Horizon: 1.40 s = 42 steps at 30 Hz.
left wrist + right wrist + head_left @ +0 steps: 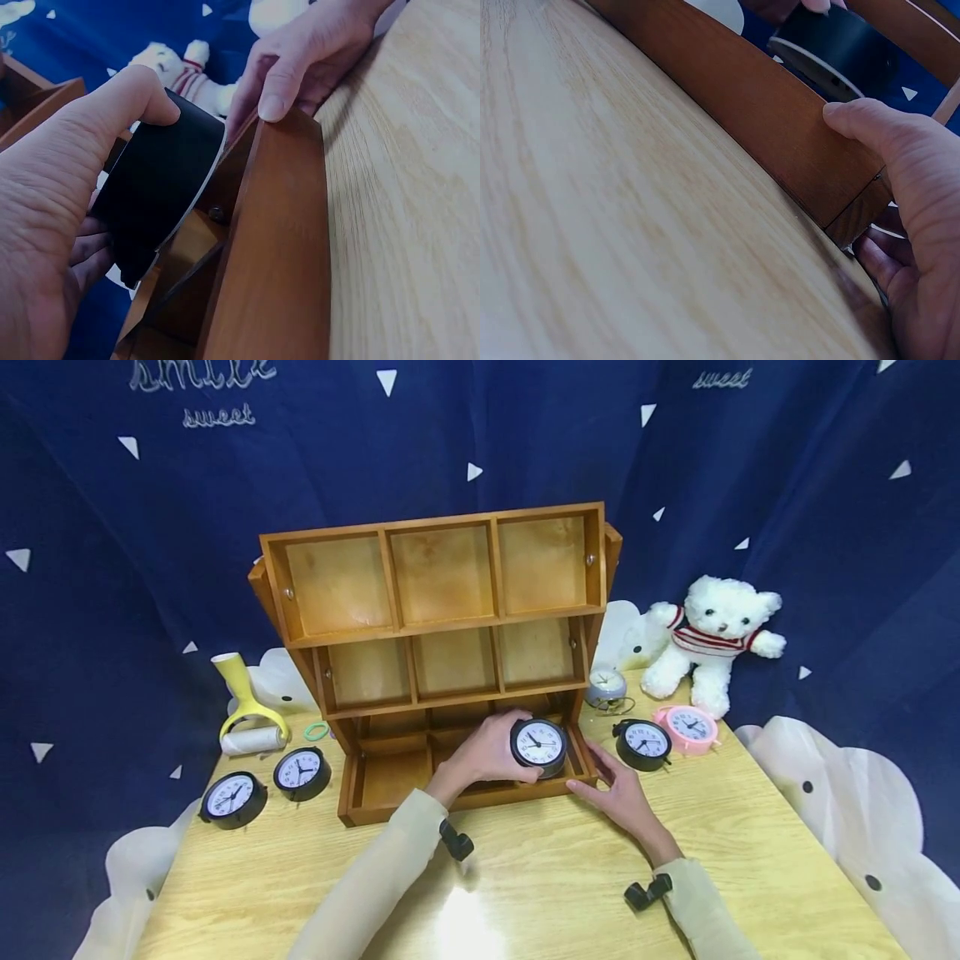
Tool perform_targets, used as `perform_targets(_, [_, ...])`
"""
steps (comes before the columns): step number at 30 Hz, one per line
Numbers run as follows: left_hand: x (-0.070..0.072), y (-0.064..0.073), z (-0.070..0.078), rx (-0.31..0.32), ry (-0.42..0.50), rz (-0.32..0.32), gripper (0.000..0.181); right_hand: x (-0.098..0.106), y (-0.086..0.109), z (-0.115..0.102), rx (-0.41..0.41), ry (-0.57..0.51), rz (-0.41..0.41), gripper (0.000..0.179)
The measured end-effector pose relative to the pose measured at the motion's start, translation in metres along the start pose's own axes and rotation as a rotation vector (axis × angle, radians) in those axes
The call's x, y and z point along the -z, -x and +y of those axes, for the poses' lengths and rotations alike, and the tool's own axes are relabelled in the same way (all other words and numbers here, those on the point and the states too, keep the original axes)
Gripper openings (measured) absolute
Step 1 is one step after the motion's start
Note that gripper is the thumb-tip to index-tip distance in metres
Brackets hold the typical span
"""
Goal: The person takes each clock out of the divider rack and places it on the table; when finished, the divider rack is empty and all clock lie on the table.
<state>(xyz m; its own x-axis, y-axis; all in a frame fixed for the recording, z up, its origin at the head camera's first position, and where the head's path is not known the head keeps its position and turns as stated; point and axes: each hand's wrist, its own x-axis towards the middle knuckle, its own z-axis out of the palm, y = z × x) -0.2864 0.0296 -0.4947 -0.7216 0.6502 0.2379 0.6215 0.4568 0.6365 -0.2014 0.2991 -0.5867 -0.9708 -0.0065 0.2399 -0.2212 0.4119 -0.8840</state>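
In the head view my left hand (491, 750) grips a round black alarm clock (538, 745) above the bottom right compartment of a tiered wooden storage box (465, 795). The clock's white dial faces up toward me. In the left wrist view, the thumb lies over the clock's black rim (169, 169), and the other fingers are partly hidden behind it. My right hand (618, 789) holds the box's front right corner. In the right wrist view its thumb (855, 118) rests on the front board (765, 120), while the fingers wrap round the side.
Two black clocks (234, 799) (302, 773), a yellow lint roller (251, 706) and a green ring (316, 731) are left of the box. Rightward are a black clock (642, 744), a pink clock (688, 728), a grey clock (606, 685) and a white teddy bear (712, 639). A blue curtain (420, 435) hangs behind.
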Motion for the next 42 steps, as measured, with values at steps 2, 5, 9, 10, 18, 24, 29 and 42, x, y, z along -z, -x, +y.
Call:
perform_targets(2, [0.003,0.007,0.000,0.003,-0.012,0.014,0.095,-0.001,0.000,0.001,0.007,-0.008,-0.001,0.084])
perform_targets(5, [0.009,0.015,-0.001,0.005,-0.033,0.043,0.094,0.000,0.000,0.001,0.022,-0.015,0.006,0.083])
perform_targets(9, [0.018,0.024,-0.002,0.013,-0.055,0.078,0.095,0.000,-0.002,0.001,0.020,-0.013,0.012,0.084])
perform_targets(10, [0.021,0.027,-0.002,0.017,-0.064,0.085,0.095,0.000,-0.002,0.001,0.016,-0.014,0.011,0.084])
perform_targets(18, [0.040,0.054,-0.004,0.045,-0.065,0.122,0.091,0.000,-0.003,-0.002,0.017,-0.021,-0.005,0.082])
perform_targets(24, [0.050,0.077,-0.008,0.085,-0.075,0.135,0.089,0.000,-0.001,0.000,0.007,-0.022,0.000,0.082])
perform_targets(29, [0.058,0.097,-0.012,0.129,-0.089,0.151,0.086,0.000,-0.001,0.001,0.006,-0.024,0.000,0.082])
perform_targets(42, [0.085,0.153,-0.028,0.215,-0.163,0.255,0.086,0.001,0.000,0.000,0.003,-0.010,-0.015,0.082])
